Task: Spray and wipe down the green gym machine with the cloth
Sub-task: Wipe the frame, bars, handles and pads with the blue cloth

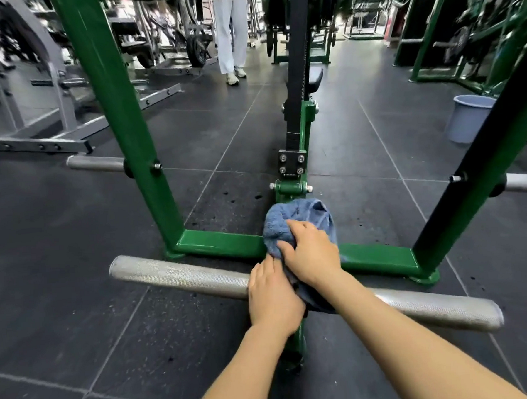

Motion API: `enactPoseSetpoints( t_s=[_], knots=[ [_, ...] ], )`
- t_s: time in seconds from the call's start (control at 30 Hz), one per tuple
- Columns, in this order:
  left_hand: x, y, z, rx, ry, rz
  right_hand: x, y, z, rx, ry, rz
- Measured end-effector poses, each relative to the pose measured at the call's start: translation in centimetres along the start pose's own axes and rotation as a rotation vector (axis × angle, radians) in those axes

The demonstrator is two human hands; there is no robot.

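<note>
Both hands are working the soft, limp cloth (300, 225) at the machine (221, 242) base's 6 o'clock crossbar, the right hand (312, 253) bunching it in curled fingers, the left hand (273, 296) pressing flat beside, fingers together.

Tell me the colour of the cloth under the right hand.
The cloth is blue, seen in the head view.

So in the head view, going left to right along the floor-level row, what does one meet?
Grey rack base → green left post → blue cloth under the right hand → green right post → grey bucket.
</note>
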State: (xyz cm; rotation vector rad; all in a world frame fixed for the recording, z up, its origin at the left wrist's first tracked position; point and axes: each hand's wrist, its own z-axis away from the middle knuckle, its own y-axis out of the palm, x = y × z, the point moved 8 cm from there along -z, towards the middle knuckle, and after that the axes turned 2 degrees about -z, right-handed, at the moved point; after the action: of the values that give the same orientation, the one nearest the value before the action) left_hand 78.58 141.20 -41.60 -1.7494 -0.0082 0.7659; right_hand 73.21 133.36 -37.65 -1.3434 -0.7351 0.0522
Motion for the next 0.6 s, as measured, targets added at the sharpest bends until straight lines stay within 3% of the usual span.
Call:
enactPoseSetpoints(
  t_s=[0.13,0.33,0.5,0.6],
  knots=[
    [-0.1,0.1,-0.3,-0.012,0.016,0.004,0.4,-1.1,-3.3,-0.089,-0.036,0.074],
    [-0.3,0.2,-0.4,-0.001,0.035,-0.064,2.4,-1.5,-6.9,-0.015,-0.058,0.256],
    [-0.1,0.1,-0.3,0.008,0.013,-0.081,1.3,-1.9,-5.6,0.168,-0.180,0.128],
    [0.0,0.2,-0.3,0.021,0.013,-0.058,0.6,-1.2,-4.9,0.152,-0.201,0.028]
  ],
)
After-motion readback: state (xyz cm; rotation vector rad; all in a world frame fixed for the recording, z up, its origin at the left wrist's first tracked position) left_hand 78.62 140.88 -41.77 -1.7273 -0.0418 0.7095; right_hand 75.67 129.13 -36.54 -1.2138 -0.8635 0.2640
